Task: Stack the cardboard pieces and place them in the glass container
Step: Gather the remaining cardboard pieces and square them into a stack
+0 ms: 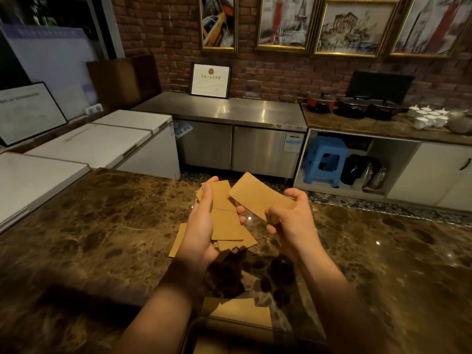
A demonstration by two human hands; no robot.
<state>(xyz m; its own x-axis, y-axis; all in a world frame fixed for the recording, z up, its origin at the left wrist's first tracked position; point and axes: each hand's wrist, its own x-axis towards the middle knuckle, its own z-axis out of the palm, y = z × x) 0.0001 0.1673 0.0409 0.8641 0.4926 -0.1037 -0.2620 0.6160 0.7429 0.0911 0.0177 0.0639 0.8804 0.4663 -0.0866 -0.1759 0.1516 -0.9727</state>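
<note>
My left hand (201, 226) holds a loose stack of brown cardboard pieces (226, 218) above the marble counter, thumb on top. My right hand (288, 221) pinches a single cardboard piece (255, 195) by its near corner, just right of the stack and overlapping its edge. Another cardboard piece (178, 240) lies on the counter below my left hand. At the bottom edge, between my forearms, the glass container (201, 328) shows its rim, with cardboard pieces (242, 311) inside or just behind it; I cannot tell which.
The brown marble counter (102, 238) spreads to both sides. White chest freezers (102, 141) stand at the left, a steel cabinet (229, 111) at the back, and pots (352, 106) and white cups on the shelf at the right. A blue stool (324, 159) sits below.
</note>
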